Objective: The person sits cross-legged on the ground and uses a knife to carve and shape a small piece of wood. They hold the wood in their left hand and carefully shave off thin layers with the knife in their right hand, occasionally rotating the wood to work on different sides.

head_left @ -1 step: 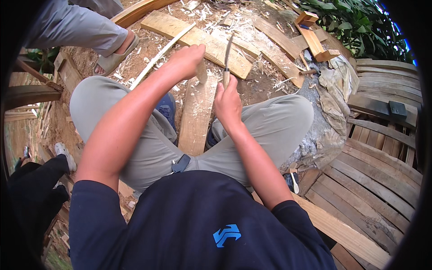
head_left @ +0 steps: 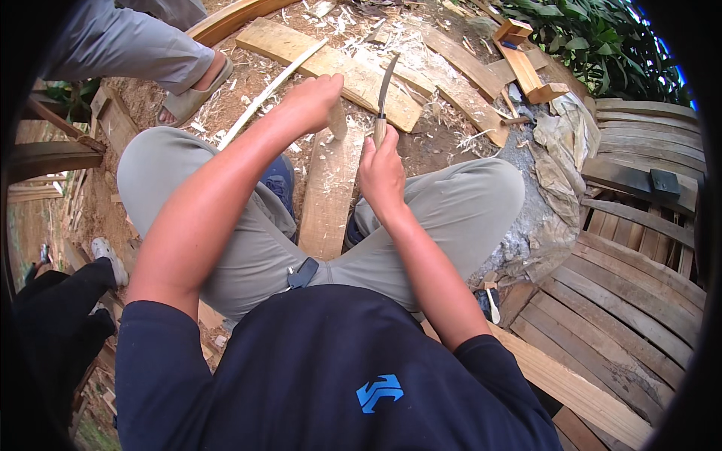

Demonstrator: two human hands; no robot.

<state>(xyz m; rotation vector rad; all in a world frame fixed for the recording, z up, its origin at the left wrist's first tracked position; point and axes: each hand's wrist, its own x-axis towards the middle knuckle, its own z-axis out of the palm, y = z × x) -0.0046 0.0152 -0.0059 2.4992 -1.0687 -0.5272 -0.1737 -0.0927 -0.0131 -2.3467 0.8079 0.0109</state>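
My right hand (head_left: 382, 174) is wrapped round the pale wooden handle of a knife (head_left: 386, 92). Its dark, slightly curved blade points up and away from me. To the left of it, my left hand (head_left: 312, 104) is closed on a small flat piece of wood (head_left: 338, 125), whose lower end stands on or just over a narrow plank (head_left: 329, 192). My fingers hide the upper part of that piece. The plank lies lengthwise between my bent legs, with shavings scattered on its far part. Knife and wood piece are apart.
Beyond my hands lie a wide board (head_left: 274, 46), a long pale strip (head_left: 271, 90) and many shavings. A person's sandalled foot (head_left: 197, 90) stands at the upper left. On the right are a wooden frame piece (head_left: 521, 68), a crumpled sheet (head_left: 560, 143) and slatted wood (head_left: 624, 293).
The knife has turned slightly in my right hand: its blade tip has swung a little to the right and shows broader. My left hand and the wood piece look unmoved.
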